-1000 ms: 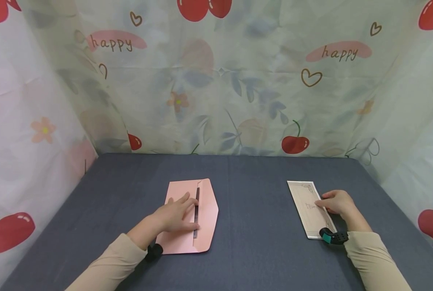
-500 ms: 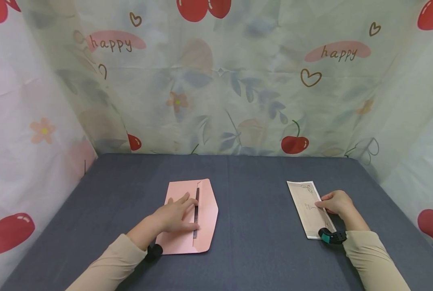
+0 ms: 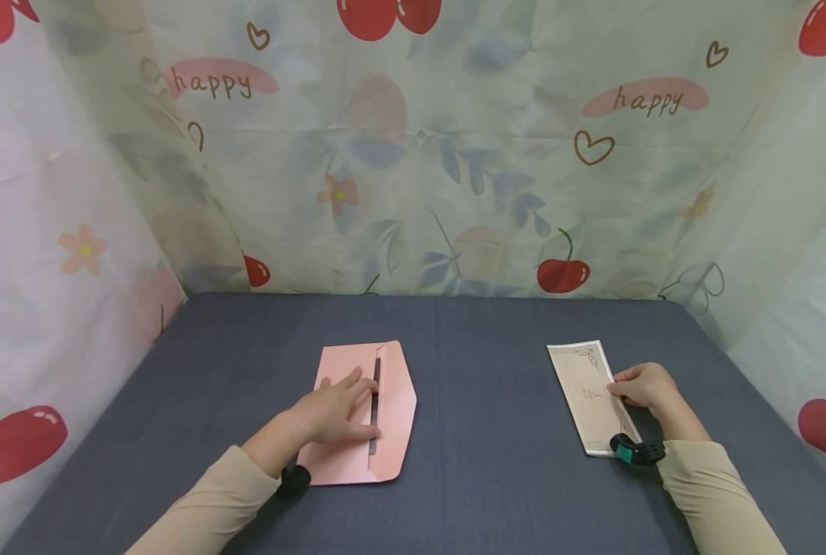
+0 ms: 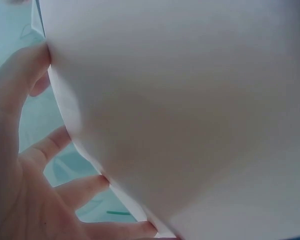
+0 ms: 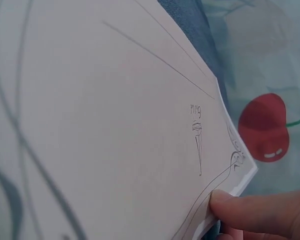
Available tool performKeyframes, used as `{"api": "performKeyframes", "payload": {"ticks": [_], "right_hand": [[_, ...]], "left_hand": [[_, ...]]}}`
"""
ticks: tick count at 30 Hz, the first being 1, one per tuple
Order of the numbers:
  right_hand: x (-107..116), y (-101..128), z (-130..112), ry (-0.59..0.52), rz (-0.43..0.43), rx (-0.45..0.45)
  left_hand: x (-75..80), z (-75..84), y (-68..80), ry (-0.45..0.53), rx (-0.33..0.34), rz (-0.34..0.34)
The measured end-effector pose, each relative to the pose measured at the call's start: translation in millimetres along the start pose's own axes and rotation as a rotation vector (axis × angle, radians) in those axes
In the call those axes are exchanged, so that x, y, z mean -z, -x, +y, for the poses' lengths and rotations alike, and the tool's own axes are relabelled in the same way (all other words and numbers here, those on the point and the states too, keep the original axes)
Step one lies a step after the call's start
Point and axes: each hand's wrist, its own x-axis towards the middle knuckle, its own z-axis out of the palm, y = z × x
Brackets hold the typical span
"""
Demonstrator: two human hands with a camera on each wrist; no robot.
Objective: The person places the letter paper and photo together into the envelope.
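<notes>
Head view overlooks the table (image 3: 482,370); wrist views press against paper.

A dark blue-grey cloth-covered counter (image 3: 482,362) carries a pink envelope (image 3: 392,401) left of centre, flap open, and well apart at the right a pale printed card (image 3: 582,385), perhaps slightly lifted.

Dark blue-grey table (image 3: 468,493) filling near scene; printed curtain (image 3: 413,154) with cherries, hearts, "happy" hanging far, wrapping left and right; soft light.
</notes>
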Motion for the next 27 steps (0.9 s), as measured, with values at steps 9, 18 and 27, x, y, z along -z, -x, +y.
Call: {"api": "performKeyframes", "payload": {"ticks": [9, 18, 27], "right_hand": [[2.1, 1.3, -3.3, -0.049, -0.034, 0.027], [6.8, 7.0, -8.4, -0.087, -0.040, 0.050], [8.7, 9.9, -15.2, -0.074, -0.056, 0.084]], "left_hand": [[0.2, 1.3, -0.1, -0.001, 0.005, -0.002], [1.8, 2.7, 1.0, 0.006, 0.007, -0.002], [2.2, 2.3, 1.9, 0.018, 0.006, -0.003]]}}
